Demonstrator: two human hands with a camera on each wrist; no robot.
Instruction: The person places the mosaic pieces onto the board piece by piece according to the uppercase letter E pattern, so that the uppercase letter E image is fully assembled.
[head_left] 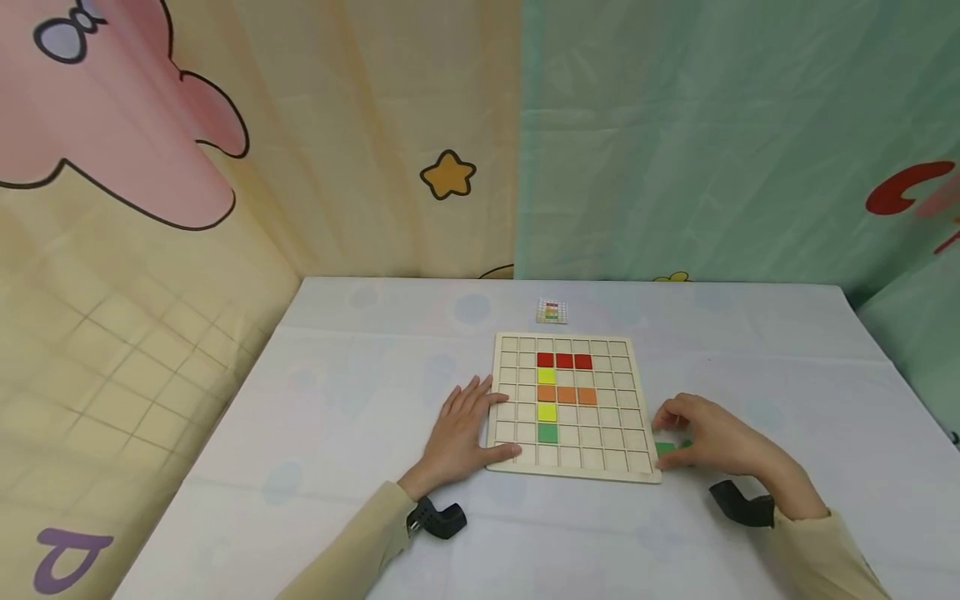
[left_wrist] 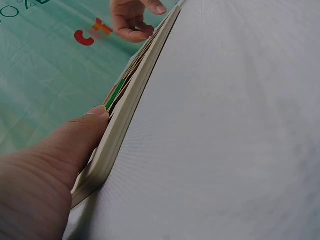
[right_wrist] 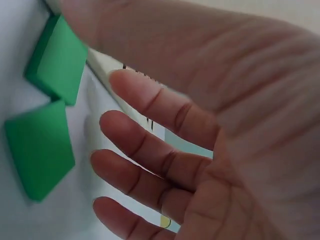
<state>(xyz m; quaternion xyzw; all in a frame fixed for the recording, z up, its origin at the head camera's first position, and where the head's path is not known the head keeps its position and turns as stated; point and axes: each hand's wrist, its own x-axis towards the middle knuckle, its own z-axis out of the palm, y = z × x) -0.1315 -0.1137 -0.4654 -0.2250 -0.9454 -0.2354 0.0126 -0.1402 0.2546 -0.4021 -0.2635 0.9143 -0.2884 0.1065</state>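
Note:
A wooden grid board lies on the table, its recessed squares partly filled with coloured tiles. Three red tiles form a row near the top, with three orange tiles in a row lower down. One yellow tile sits between these rows; another yellow tile and a green tile continue the column below. My left hand rests spread on the board's left edge. Beside the right edge, my right hand hovers with fingers loosely bent around two loose green tiles, its thumb overlapping one in the right wrist view.
Behind the board lies a small card printed with a coloured grid pattern. A white cloth covers the table, and printed curtains hang along its back and sides. Each wrist wears a black camera mount.

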